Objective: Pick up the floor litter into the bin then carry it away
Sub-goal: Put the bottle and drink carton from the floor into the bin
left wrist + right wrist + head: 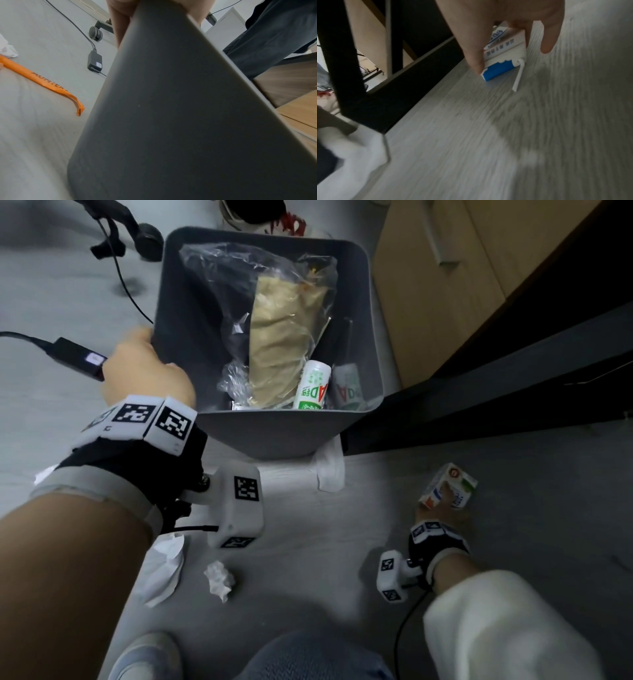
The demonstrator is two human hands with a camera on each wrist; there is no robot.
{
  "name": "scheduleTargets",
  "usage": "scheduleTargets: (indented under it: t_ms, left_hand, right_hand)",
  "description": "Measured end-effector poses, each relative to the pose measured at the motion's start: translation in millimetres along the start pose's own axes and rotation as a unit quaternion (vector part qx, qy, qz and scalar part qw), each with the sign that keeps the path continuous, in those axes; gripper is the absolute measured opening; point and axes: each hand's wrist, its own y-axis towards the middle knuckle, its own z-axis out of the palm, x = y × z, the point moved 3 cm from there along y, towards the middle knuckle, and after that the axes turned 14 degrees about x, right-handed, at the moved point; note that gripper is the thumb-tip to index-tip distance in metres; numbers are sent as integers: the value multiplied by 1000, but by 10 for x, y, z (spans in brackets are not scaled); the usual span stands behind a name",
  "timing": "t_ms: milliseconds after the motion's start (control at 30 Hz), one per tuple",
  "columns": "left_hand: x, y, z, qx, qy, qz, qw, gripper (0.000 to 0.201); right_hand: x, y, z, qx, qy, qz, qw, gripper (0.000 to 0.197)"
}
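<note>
knee: the person's blue-clad knee fills the bottom centre of the head view, so they look crouched over the mess.

loose paper: a crumpled tissue and a bigger white scrap lie on the grey floor at lower left, both still waiting. Another white paper sits mid-frame, just beside the bin's base.

right hand: the right hand at centre right is pinching a small drink carton, thumb one side, fingers the other. In the wrist view the carton has its straw hanging down, and it's hard to say whether it's clear of the floor.

left hand: the left hand at mid left grasps the rim of the grey bin, fingers curled over the edge, tipping it toward the person.

bin contents: a clear bag with something tan and a white bottle are already inside.

orange strip: an orange wrapper lies on the floor in the left wrist view.

step: mid-pickup, roughly halfway by the looks of it.

next move: probably swing the carton up and left over the bin mouth and let go, keeping the bin steady.
</note>
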Motion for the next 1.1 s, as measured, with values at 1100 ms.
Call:
scheduleTargets:
  t_ms: [1100]
  left_hand:
    - [540,46,-534,-11,-68,-73,995,48]
  right_hand:
    - [2514,-2338,-33,-34,-91,-686,721,43]
